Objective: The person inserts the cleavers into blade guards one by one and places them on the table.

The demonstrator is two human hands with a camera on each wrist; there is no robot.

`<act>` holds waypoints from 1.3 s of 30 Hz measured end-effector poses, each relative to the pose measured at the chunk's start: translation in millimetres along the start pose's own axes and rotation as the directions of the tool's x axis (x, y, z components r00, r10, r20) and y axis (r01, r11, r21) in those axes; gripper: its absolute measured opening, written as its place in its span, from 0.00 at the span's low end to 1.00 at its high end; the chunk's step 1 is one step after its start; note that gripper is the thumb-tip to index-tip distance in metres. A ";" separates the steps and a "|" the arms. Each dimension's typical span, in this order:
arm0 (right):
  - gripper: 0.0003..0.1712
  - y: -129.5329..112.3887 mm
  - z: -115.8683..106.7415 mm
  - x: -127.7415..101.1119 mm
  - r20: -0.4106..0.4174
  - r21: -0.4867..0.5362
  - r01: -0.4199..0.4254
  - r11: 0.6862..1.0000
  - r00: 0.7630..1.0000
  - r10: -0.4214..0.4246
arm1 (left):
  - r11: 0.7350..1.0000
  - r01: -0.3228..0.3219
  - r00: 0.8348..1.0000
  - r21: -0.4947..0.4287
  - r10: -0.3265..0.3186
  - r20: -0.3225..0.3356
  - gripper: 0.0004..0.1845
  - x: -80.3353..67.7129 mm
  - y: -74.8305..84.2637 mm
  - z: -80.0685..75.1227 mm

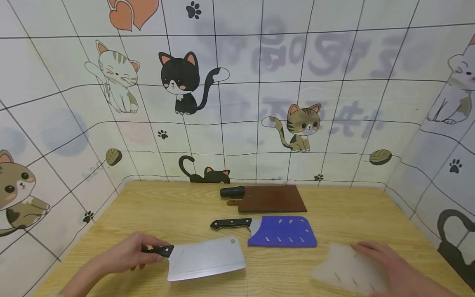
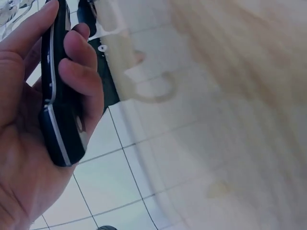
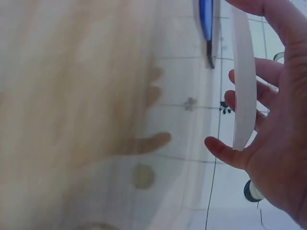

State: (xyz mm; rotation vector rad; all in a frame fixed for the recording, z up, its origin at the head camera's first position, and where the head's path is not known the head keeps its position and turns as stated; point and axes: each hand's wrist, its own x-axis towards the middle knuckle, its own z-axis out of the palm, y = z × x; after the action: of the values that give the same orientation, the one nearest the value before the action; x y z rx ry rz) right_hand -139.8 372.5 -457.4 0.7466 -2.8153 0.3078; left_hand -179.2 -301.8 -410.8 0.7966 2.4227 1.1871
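By its black riveted handle (image 2: pixel 61 120), my left hand (image 1: pixel 134 252) grips a cleaver (image 1: pixel 205 259). The bare, wide metal blade points right, low over the table. On the right, my right hand (image 1: pixel 387 264) holds a white blade cover (image 1: pixel 343 266) with small slots, blurred in the head view. Seen edge-on in the right wrist view, the white cover (image 3: pixel 244 81) lies between thumb and fingers. Between the hands and farther back lies a second cleaver, its black handle (image 1: pixel 231 223) pointing left and its blade mostly hidden in a blue cover (image 1: pixel 282 237).
Behind the blue cover, a dark brown cutting board (image 1: pixel 272 200) lies near the back edge, a short black cylinder (image 1: pixel 232 192) by its left end. The light wooden table (image 1: pixel 167 206) is bordered at the back and sides by tiled-pattern sheeting (image 1: pixel 241 136) with cartoon cats.
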 end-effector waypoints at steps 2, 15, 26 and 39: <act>0.55 -4.0 -1.6 4.6 -0.049 -0.022 0.019 1.000 0.999 -0.020 | 1.000 0.001 1.000 0.005 -0.001 -0.006 0.16 3.9 4.8 -1.1; 0.58 -44.2 -17.1 52.4 -0.118 0.141 0.117 0.983 0.988 -0.100 | 0.998 -0.065 0.997 0.027 0.066 -0.032 0.17 40.6 34.0 3.2; 0.58 -61.8 -21.8 71.9 -0.111 0.246 0.177 0.953 0.982 -0.154 | 0.966 -0.145 0.981 -0.216 0.168 0.094 0.25 61.4 41.8 8.6; 0.55 -65.9 -25.4 76.5 -0.054 0.309 0.137 0.941 0.990 -0.127 | 0.943 -0.177 0.975 -0.283 0.206 0.079 0.23 75.9 36.9 16.8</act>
State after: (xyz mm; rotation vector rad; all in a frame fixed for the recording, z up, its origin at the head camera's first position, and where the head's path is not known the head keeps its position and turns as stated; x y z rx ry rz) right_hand -167.5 287.5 -404.0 0.9794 -2.6988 0.7479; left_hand -218.1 -226.8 -394.8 0.9960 2.0704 1.4732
